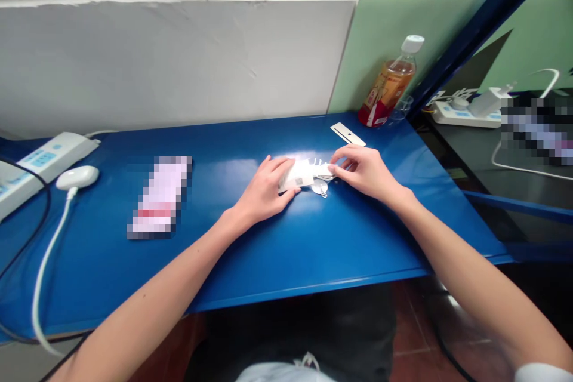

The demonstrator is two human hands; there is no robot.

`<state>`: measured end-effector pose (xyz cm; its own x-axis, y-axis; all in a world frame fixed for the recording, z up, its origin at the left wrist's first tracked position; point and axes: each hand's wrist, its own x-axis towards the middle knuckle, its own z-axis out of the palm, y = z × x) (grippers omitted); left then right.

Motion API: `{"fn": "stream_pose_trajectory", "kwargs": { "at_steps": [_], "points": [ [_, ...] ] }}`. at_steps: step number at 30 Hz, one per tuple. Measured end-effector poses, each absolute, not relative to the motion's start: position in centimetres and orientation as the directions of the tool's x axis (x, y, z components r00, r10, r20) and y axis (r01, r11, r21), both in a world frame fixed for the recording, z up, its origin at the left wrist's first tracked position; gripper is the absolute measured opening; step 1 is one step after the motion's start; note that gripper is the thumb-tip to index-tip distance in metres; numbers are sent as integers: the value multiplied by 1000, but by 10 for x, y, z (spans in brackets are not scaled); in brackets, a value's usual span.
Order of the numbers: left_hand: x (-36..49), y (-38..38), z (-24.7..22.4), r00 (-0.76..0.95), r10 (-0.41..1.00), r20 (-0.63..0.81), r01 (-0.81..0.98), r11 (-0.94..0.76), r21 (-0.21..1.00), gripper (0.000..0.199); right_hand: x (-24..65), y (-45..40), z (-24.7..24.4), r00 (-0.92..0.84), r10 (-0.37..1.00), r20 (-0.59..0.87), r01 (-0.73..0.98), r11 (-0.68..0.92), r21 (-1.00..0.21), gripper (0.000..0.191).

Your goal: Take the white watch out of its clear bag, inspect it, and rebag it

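Note:
Over the middle of the blue table, my left hand (pixel 267 186) grips a small white packet (pixel 296 176) with a dark printed square on it. Its thumb lies along the near edge and the fingers over the far side. At the packet's right end, my right hand (pixel 369 172) has thumb and fingertips pinched on a thin white piece (pixel 327 171); glare and small size hide what it is. Just below, between the hands, lies a round whitish tag (pixel 319 187) with a small metal-looking ring.
Behind my right hand is a white strip with a slot (pixel 348 134). A drink bottle (pixel 388 86) stands at the back right. On the left are a blurred-out phone (pixel 160 197), a white charger puck (pixel 78 177) with its cable and a power strip (pixel 49 161).

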<state>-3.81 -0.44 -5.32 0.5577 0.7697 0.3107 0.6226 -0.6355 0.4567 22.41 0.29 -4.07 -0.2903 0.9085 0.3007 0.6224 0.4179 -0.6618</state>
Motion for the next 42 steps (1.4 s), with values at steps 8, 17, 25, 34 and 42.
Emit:
{"fn": "stream_pose_trajectory", "kwargs": {
  "at_steps": [8, 17, 25, 34, 42],
  "points": [
    [-41, -1, -54, 597, 758, 263, 626, -646, 437, 53, 240, 10, -37, -588, 739, 327, 563, 665, -491, 18],
    [-42, 0, -50, 626, 745, 229, 622, -655, 429, 53, 219, 6, -58, -527, 705, 475, 553, 708, -438, 19],
    [-48, -3, -51, 637, 758, 143, 690, -643, 334, 61, 222, -2, -39, -523, 746, 413, 696, 653, -298, 24],
    [-46, -3, -53, 640, 754, 148, 672, -643, 368, 56, 203, -21, -35, -501, 820, 277, 695, 572, -436, 52],
    [-43, -3, -54, 668, 735, 117, 678, -666, 310, 54, 192, -30, -45, -518, 838, 173, 589, 496, -638, 83]
  ]
}}
